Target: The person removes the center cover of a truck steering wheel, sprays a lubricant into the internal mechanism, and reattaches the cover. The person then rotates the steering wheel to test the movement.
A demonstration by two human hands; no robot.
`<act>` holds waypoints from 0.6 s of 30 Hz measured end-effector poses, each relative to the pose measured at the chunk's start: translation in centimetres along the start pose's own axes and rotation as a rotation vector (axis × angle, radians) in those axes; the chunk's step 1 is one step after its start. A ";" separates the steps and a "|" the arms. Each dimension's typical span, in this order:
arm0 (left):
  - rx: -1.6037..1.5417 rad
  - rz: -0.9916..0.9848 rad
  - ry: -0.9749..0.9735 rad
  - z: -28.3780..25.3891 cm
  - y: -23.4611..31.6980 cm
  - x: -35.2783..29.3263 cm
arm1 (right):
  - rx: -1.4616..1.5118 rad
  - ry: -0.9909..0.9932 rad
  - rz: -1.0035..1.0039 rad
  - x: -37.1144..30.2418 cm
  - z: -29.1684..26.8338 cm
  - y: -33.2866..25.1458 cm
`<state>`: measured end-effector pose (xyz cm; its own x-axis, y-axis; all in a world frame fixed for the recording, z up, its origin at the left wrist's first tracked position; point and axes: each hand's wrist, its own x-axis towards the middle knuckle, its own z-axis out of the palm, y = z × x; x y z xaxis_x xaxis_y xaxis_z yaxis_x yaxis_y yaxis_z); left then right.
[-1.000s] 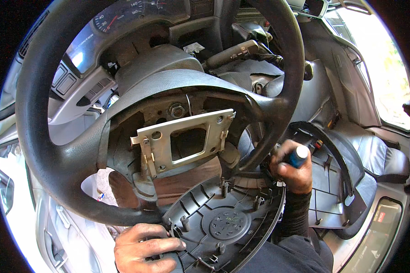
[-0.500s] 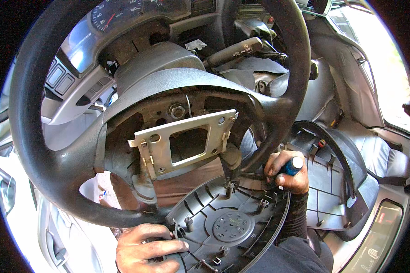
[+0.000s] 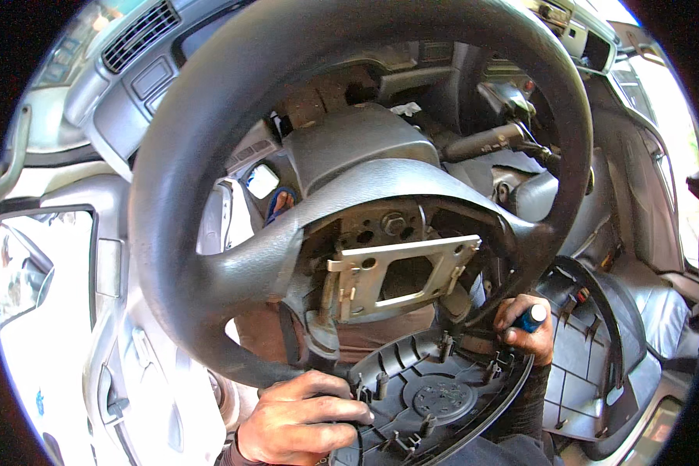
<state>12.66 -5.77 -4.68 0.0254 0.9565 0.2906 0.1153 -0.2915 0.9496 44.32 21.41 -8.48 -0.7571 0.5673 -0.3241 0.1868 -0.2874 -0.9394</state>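
Note:
A black plastic steering-wheel cover (image 3: 474, 388) lies with its ribbed inner side up, below the steering wheel (image 3: 171, 233). My left hand (image 3: 307, 419) grips the cover's left edge, fingers bent over the rim and thumb hidden. At the cover's far right edge, my right hand (image 3: 542, 343) is closed round the blue handle of what looks like a screwdriver (image 3: 531, 316); its shaft is not visible. A metal bracket (image 3: 357, 259) with a square opening sits in the wheel's uncovered hub, below a large nut (image 3: 394, 224).
Right of my right hand rests another black ribbed plastic panel (image 3: 571, 380) with a curved strip across it. A stalk (image 3: 483, 143) sticks out behind the wheel. The door (image 3: 136, 373) stands at the left, and an air vent (image 3: 140, 36) is at the upper left.
The view has swung left and up, so the wheel, cover and both hands appear farther right and lower. Both hands keep their holds on the cover and the blue handle.

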 end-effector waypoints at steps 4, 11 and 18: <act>-0.022 -0.050 0.026 0.3 0.2 -0.1 | -0.002 0.004 0.024 -0.2 -0.4 0.0; 0.048 -0.131 0.078 1.0 1.0 0.5 | -0.092 0.039 0.039 -0.3 -0.5 -0.2; 0.108 -0.153 0.055 1.0 0.9 0.3 | -0.126 0.100 0.054 -0.4 -0.2 -0.3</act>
<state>13.73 -5.77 -3.86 -0.0544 0.9867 0.1529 0.2192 -0.1376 0.9659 44.64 21.44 -8.07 -0.6786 0.6298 -0.3780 0.3074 -0.2239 -0.9249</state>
